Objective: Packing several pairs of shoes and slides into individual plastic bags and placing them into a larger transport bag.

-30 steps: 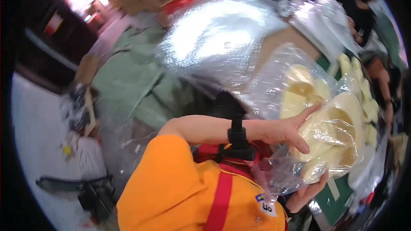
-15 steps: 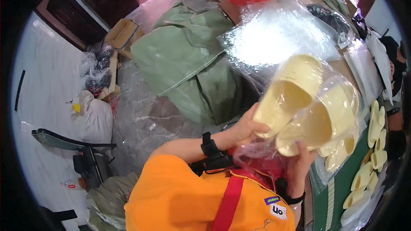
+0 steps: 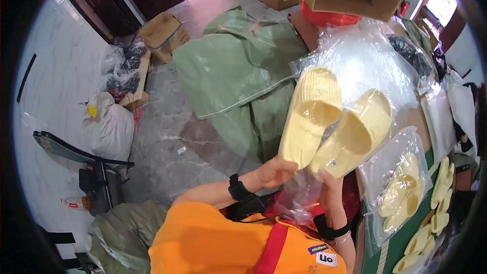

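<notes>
Two pale yellow slippers [image 3: 335, 122] are gripped at the heels, left hand [image 3: 274, 171] and right hand [image 3: 327, 187] closed on one each.

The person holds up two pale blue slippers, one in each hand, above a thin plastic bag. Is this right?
Not quite: in the head view the two slippers, one in the left hand and one in the right hand, are pale yellow, not blue. The plastic bag is below them.
</notes>
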`<state>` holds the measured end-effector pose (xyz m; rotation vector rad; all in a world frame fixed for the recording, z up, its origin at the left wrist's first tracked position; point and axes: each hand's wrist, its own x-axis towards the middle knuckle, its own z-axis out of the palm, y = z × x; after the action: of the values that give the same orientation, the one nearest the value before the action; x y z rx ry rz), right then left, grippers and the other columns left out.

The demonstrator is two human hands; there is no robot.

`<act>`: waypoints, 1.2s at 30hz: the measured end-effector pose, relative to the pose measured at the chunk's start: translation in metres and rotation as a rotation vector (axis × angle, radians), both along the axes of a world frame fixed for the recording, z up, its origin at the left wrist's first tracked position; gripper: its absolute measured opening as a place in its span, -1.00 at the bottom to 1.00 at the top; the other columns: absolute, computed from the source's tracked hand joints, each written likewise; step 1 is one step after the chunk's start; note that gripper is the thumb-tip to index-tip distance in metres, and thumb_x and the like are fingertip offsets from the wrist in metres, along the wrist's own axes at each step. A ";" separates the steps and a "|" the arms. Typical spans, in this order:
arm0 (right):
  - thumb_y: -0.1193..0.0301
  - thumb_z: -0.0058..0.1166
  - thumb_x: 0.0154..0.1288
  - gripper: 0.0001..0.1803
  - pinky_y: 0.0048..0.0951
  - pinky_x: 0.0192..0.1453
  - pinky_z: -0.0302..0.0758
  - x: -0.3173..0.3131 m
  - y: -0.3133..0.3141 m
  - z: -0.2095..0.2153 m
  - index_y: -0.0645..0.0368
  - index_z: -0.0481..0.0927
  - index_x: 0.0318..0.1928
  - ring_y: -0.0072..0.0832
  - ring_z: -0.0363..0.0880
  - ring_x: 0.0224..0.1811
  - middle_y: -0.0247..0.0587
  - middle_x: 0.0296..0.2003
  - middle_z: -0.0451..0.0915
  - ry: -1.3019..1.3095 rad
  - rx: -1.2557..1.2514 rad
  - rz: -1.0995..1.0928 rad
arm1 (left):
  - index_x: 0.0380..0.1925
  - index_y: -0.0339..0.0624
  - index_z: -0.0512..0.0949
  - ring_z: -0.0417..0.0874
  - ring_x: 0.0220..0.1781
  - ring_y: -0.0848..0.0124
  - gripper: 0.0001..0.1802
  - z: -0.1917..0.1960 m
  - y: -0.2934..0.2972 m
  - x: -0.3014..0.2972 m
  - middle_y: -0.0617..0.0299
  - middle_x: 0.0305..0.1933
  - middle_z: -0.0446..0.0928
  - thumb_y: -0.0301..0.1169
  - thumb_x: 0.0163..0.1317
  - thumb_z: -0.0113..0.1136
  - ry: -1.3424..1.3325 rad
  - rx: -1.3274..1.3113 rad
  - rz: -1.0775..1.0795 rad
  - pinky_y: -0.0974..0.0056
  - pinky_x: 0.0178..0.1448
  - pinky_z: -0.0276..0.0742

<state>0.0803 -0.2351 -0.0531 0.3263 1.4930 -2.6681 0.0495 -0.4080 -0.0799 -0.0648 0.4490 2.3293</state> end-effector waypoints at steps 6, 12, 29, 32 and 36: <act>0.46 0.18 0.03 -0.40 -0.43 0.08 0.35 -0.019 -0.005 0.000 0.26 0.27 0.10 -0.47 0.41 -0.02 -0.25 -0.04 0.42 -0.027 0.126 -0.044 | 0.16 -0.20 0.24 0.41 0.11 0.39 -0.43 0.008 0.010 -0.010 0.20 0.12 0.37 -0.52 0.09 0.10 0.107 -0.099 0.098 0.28 0.16 0.35; 0.45 0.18 0.04 -0.56 -0.49 -0.05 0.41 -0.062 -0.044 0.022 0.29 0.41 -0.03 -0.53 0.46 -0.15 -0.27 -0.16 0.49 -0.043 0.226 0.232 | -0.04 -0.29 0.42 0.51 -0.08 0.42 -0.64 -0.004 -0.027 -0.024 0.17 -0.05 0.47 -0.45 0.14 0.12 0.657 -0.733 0.057 0.34 0.01 0.44; 0.40 0.17 -0.07 -0.33 -0.36 0.02 0.44 -0.002 -0.019 0.002 0.25 0.26 0.12 -0.34 0.41 0.01 -0.19 0.00 0.41 -0.155 -0.008 0.197 | 0.26 -0.11 0.05 0.47 -0.01 0.31 -0.31 -0.073 -0.076 -0.032 0.12 0.14 0.34 -0.11 0.23 0.04 0.410 -0.220 -0.006 0.24 0.03 0.39; 0.28 0.21 -0.06 -0.32 -0.39 -0.02 0.46 0.036 0.064 -0.023 0.23 0.29 0.09 -0.36 0.44 -0.06 -0.17 -0.05 0.43 -0.036 -0.129 0.085 | 0.24 -0.13 0.03 0.47 -0.07 0.29 -0.19 -0.145 -0.111 -0.070 0.09 0.03 0.37 0.05 0.13 0.10 0.049 -0.638 0.223 0.23 -0.06 0.42; 0.24 0.28 -0.10 -0.28 -0.42 0.00 0.43 0.064 0.079 0.005 0.23 0.31 0.10 -0.42 0.44 -0.07 -0.24 -0.07 0.45 -0.221 0.055 -0.299 | 0.00 -0.19 0.27 0.48 -0.22 0.29 -0.37 -0.175 -0.154 -0.142 0.11 -0.12 0.41 0.08 0.14 0.06 -0.364 -0.463 0.483 0.25 -0.25 0.44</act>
<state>0.1439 -0.1559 -0.0481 0.8826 1.5568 -2.6923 -0.0922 -0.5616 -0.2552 -0.8898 0.8460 2.5407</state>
